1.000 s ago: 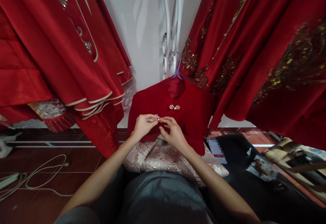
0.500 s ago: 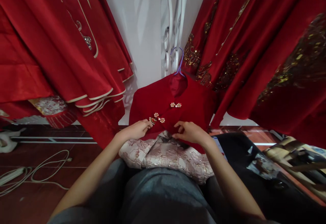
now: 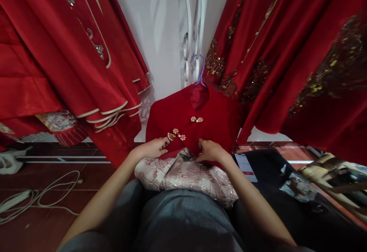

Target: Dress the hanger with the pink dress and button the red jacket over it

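Observation:
A red jacket point(image 3: 172, 110) hangs from a purple hanger point(image 3: 202, 68), its lower front near my lap. Pearl flower fastenings point(image 3: 197, 119) sit below the collar, and a second pair point(image 3: 179, 135) slants lower on the left. Beside that pair is a beaded ornament point(image 3: 170, 137). My left hand point(image 3: 151, 148) is closed on the jacket's cloth just under the ornament. Opposite it, my right hand point(image 3: 212, 151) has its fingers curled onto the jacket's front; small pale beads show at its fingertips. Pink-and-cream brocade fabric point(image 3: 189, 175) lies across my lap beneath both hands.
Red embroidered garments hang at the left point(image 3: 94, 60) and right point(image 3: 275, 64). A phone point(image 3: 246, 166) and a clear plastic bag point(image 3: 298, 187) lie on a black surface at the right. A white cable point(image 3: 57, 202) is coiled on the floor at the left.
My right hand has moved slightly down, and its fingers have curled in against the jacket. My left hand has shifted a little left and down. More of the phone shows.

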The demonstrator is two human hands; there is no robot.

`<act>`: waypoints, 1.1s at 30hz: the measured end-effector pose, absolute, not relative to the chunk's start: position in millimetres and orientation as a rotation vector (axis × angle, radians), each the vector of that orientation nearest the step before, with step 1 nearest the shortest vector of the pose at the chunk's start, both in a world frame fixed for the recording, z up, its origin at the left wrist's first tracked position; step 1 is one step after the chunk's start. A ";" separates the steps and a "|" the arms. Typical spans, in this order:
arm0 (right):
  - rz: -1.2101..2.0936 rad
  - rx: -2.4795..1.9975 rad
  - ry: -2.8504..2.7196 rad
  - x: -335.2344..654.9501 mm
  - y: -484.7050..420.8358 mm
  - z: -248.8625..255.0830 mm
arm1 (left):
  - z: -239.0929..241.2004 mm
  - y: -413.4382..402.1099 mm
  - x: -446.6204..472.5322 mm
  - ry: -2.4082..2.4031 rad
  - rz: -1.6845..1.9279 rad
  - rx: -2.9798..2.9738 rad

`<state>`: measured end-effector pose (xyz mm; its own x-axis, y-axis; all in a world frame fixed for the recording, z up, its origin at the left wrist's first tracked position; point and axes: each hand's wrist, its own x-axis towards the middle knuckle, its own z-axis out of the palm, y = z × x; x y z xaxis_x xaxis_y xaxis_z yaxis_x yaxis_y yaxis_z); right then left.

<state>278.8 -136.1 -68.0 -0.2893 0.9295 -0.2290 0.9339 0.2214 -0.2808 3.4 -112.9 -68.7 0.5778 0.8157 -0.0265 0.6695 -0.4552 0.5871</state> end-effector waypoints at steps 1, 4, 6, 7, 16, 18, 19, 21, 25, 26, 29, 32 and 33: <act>-0.582 1.867 2.457 281.1 -135.3 -68.1 | -68.3 -113.0 3.5 1.197 0.359 2.253; -0.618 1.853 2.484 288.7 -132.5 -67.8 | -67.2 -113.1 4.6 1.203 0.355 2.244; -0.632 1.849 2.498 293.3 -131.0 -66.0 | -66.9 -112.9 6.1 1.202 0.350 2.260; -0.612 1.877 2.507 295.3 -130.8 -64.1 | -66.5 -112.9 7.1 1.228 0.359 2.277; -1.073 2.034 3.007 289.9 -147.1 -37.1 | -51.1 -128.0 32.1 1.568 0.916 2.205; -1.243 1.997 3.127 278.8 -148.6 -39.6 | -55.4 -131.8 39.3 1.521 0.913 2.158; -1.264 2.018 3.174 272.9 -148.3 -42.5 | -58.6 -132.7 41.8 1.499 0.902 2.138; -1.256 2.038 3.249 263.1 -146.6 -49.4 | -64.5 -132.0 43.5 1.447 0.866 2.105; -1.293 1.870 3.329 256.1 -144.9 -58.1 | -68.8 -126.1 38.7 1.300 0.777 2.037; -1.308 1.815 3.341 256.6 -145.4 -58.6 | -68.3 -125.1 37.4 1.271 0.764 2.021; -1.359 1.643 3.339 258.6 -148.2 -58.4 | -65.9 -124.8 36.8 1.272 0.752 2.011; -1.335 1.605 3.298 257.8 -150.4 -59.0 | -64.6 -127.0 39.1 1.301 0.728 2.007; -1.296 1.616 3.294 256.9 -150.8 -59.6 | -64.5 -127.7 39.7 1.299 0.714 1.999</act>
<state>256.9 -150.8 -59.6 -0.4329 0.8358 0.3377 0.3816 0.5093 -0.7714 39.7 -127.7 -64.5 0.3636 0.9266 0.0959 0.5780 -0.3052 0.7569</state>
